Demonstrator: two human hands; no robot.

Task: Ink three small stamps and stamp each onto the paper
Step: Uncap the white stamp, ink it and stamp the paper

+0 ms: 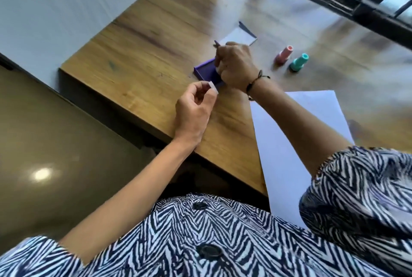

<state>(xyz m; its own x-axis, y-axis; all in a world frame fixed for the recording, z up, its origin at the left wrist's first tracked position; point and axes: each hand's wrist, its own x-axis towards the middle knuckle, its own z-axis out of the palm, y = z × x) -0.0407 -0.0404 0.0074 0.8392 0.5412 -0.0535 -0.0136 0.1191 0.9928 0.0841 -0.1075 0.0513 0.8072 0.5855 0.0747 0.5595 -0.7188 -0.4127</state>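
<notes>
On the wooden table (pixel 169 38), head view: the purple ink pad (pixel 206 71) serves as landmark, its tray open and lying flat, with its near portion hidden behind the right hand (pixel 237 65). That hand is closed in a fist over the pad around a purple stamp (pixel 216 43), of which only the top end projects; whether the stamp's base touches the ink surface cannot be made out. Just in front of the pad, the left hand (pixel 195 107) pinches a small pale cap (pixel 211 86) between thumb and fingertips, raised off the table. Beyond the pad lies its detached lid (pixel 242 36), blurred and showing a white inner face. Right of the pad, well apart from it, stand a pink stamp (pixel 283 54) and a teal stamp (pixel 299 62), both upright and close together. White paper (pixel 289 134) lies to the near right of the pad, partly covered by the right forearm and striped sleeve (pixel 361 189).
</notes>
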